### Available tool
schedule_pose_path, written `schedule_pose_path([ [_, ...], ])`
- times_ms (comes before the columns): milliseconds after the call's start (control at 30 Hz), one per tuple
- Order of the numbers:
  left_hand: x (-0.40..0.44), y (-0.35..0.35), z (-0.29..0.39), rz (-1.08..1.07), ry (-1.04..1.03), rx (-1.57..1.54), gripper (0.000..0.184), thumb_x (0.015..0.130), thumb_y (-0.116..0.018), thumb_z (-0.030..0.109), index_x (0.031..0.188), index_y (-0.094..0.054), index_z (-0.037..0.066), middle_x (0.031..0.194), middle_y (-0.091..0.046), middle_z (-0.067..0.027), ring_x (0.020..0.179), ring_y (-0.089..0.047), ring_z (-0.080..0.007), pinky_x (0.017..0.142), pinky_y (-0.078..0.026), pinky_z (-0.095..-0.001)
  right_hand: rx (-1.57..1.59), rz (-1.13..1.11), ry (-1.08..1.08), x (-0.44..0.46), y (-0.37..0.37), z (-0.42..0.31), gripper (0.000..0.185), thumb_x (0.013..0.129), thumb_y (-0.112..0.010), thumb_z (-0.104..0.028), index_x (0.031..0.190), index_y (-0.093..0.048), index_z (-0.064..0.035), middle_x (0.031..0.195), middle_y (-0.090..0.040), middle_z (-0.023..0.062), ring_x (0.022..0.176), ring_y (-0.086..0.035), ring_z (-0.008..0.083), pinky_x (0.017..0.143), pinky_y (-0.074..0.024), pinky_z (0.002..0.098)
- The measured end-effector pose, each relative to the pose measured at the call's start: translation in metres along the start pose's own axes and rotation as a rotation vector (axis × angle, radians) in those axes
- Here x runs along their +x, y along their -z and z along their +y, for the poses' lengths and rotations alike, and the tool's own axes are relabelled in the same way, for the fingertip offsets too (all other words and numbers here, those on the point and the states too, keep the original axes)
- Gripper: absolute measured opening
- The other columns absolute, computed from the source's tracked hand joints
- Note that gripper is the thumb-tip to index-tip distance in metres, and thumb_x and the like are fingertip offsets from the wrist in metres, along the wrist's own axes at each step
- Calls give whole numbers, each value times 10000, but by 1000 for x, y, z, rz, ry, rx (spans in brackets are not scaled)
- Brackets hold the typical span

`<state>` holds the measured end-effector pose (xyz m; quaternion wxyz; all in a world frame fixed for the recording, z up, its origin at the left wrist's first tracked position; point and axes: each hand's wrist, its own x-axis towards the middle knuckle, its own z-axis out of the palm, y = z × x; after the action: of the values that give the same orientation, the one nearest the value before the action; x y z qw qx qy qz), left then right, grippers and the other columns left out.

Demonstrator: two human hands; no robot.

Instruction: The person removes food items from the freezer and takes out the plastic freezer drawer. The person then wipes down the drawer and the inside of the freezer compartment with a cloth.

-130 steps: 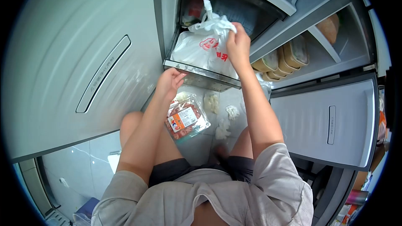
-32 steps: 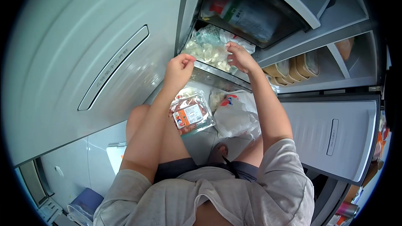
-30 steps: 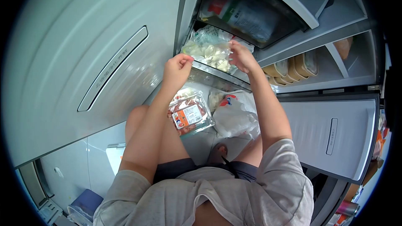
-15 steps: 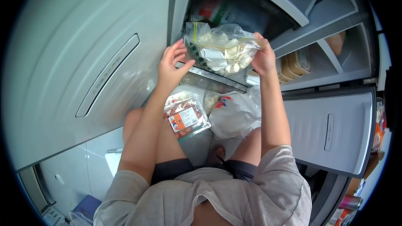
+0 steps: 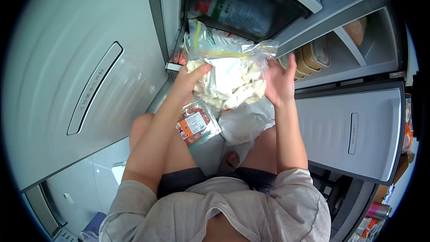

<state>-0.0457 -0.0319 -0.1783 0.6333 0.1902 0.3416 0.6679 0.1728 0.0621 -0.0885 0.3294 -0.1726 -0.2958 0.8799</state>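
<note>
We find the grip of the left hand (image 5: 185, 84) closed on the zip bag (image 5: 226, 78) — thumb in front, fingers partly hidden. The right hand (image 5: 281, 84) spreads wide at the opposite edge, contact unclear. The bag, at the drawer (image 5: 174, 66), hides most of its front.

Person's left hand (image 5: 187, 82) gripping a zip bag (image 5: 237, 80), right hand (image 5: 281, 83) spread at its side, labelled pack (image 5: 195, 123) below

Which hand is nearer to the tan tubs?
Right. The right hand is at the bag's edge nearest the tubs; the left hand holds the bag's opposite edge, farther from them.
</note>
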Motion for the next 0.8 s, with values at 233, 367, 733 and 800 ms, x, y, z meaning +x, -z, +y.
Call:
schedule_pose_path([
  [233,-18,-9,17,84,170,132,459,846,-672,248,1171,-537,-47,1062,-627,-113,917,-627,-173,789,-505,-300,-606,413,55,-21,21,15,201,909,-605,-176,1001,-628,0,893,-672,67,771,-645,137,718,-541,284],
  [367,-21,-12,21,146,217,351,425,860,-662,290,1092,-591,-59,973,-651,-102,826,-638,-149,718,-512,-274,-645,583,240,-32,36,8,189,907,-611,-185,895,-663,-4,802,-634,29,699,-612,102,665,-536,267],
  [733,-15,-8,3,-35,250,413,407,920,-570,336,995,-626,-61,907,-663,-78,797,-622,-111,711,-494,-254,-657,506,317,-57,42,-7,271,896,-617,-180,1089,-615,11,781,-577,-23,736,-557,65,685,-466,205],
  [800,-18,-20,-2,-36,234,360,395,937,-544,314,1016,-621,-64,934,-658,-77,825,-615,-111,741,-487,-248,-713,364,187,-69,21,-12,503,835,-690,-252,1253,-539,-16,886,-592,-12,824,-549,80,725,-452,227],
])
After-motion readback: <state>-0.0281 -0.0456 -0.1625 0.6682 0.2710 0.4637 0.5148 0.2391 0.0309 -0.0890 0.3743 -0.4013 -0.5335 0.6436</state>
